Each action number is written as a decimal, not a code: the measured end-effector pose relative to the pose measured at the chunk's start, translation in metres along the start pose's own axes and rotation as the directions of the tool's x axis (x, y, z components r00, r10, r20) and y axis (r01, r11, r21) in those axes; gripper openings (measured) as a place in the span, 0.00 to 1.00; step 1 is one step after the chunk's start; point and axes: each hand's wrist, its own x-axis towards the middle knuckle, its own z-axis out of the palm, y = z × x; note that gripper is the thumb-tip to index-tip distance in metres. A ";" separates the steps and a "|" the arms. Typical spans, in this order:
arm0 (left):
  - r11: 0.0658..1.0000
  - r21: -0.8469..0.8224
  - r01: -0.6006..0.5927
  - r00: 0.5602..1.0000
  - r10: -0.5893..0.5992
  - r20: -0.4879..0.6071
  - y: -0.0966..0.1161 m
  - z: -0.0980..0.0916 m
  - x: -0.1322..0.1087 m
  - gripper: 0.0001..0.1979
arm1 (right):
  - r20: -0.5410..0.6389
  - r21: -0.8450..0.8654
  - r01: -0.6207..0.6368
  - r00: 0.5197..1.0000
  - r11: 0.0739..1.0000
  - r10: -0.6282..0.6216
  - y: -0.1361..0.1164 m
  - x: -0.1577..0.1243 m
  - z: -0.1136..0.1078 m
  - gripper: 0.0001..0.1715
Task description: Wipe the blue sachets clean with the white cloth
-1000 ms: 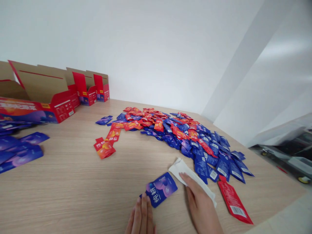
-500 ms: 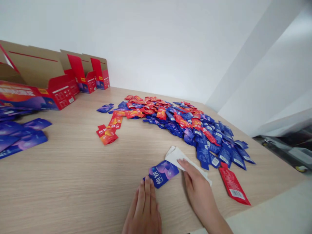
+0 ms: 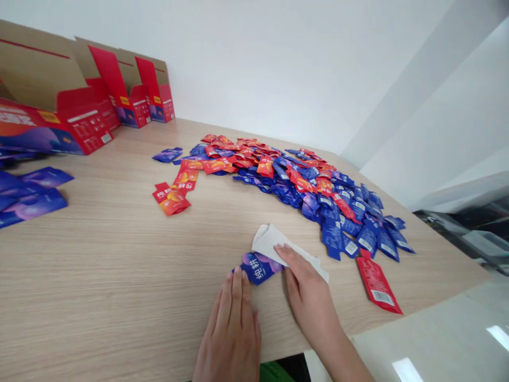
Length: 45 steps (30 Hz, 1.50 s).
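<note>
A blue and purple sachet [image 3: 256, 269] lies flat on the wooden table, its white lettering facing up. My left hand [image 3: 230, 323] rests flat with its fingers stretched out, the fingertips on the sachet's near left corner. Across the sachet's right end lies a folded white tissue [image 3: 267, 239], covering part of it. My right hand [image 3: 310, 292] grips that tissue, fingers on top and thumb below. To the right of this hand is a red sachet [image 3: 379, 284], back side up with its barcode showing.
A heap of blue and red sachets [image 3: 294, 183] spreads over the back right of the table [image 3: 139, 297]. Two orange-red sachets [image 3: 170, 199] lie left of it. Open red boxes [image 3: 83, 122] line the back left, with blue sachets [image 3: 35, 196] in front.
My right hand has slid the tissue leftward over the sachet, covering more of its right end. My left hand still lies on the sachet's corner. The camera view has shifted slightly.
</note>
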 end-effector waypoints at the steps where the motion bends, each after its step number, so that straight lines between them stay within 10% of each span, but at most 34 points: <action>1: 1.000 0.001 0.014 1.000 -0.014 0.012 0.000 0.000 -0.002 0.31 | 0.003 -0.007 -0.004 1.000 1.000 0.004 0.002 0.000 -0.001 0.27; 6: 0.999 -0.023 0.025 0.999 -0.024 0.044 0.003 -0.005 -0.003 0.30 | -0.061 -0.024 -0.052 0.997 0.998 0.050 -0.019 0.000 -0.006 0.25; 12: 0.992 -0.098 0.077 0.996 -0.072 0.053 0.005 -0.025 0.015 0.23 | 0.161 0.096 0.248 0.952 0.964 -0.261 -0.051 -0.003 0.004 0.37; 21: 0.996 -0.047 0.077 0.996 -0.075 0.046 0.010 -0.031 0.021 0.25 | -0.039 -0.099 -0.142 0.990 0.985 0.139 0.002 0.000 -0.025 0.24; 28: 0.998 -0.046 0.039 0.989 -0.032 0.143 0.006 -0.037 0.026 0.24 | 0.179 0.113 0.171 0.965 0.979 -0.190 -0.053 -0.005 0.001 0.34; 36: 0.999 -0.008 0.045 0.993 -0.043 0.111 0.008 -0.034 0.023 0.25 | -0.057 -0.111 -0.169 0.985 0.979 0.164 0.002 -0.006 -0.028 0.23; 42: 0.999 -0.034 0.039 0.986 -0.033 0.161 0.008 -0.036 0.025 0.25 | 0.111 0.112 0.208 0.969 0.972 -0.221 -0.054 -0.005 -0.002 0.30; 45: 0.999 -0.021 0.049 0.986 -0.045 0.159 0.008 -0.036 0.025 0.24 | 0.124 0.057 0.182 0.974 0.982 -0.188 -0.040 -0.003 -0.003 0.27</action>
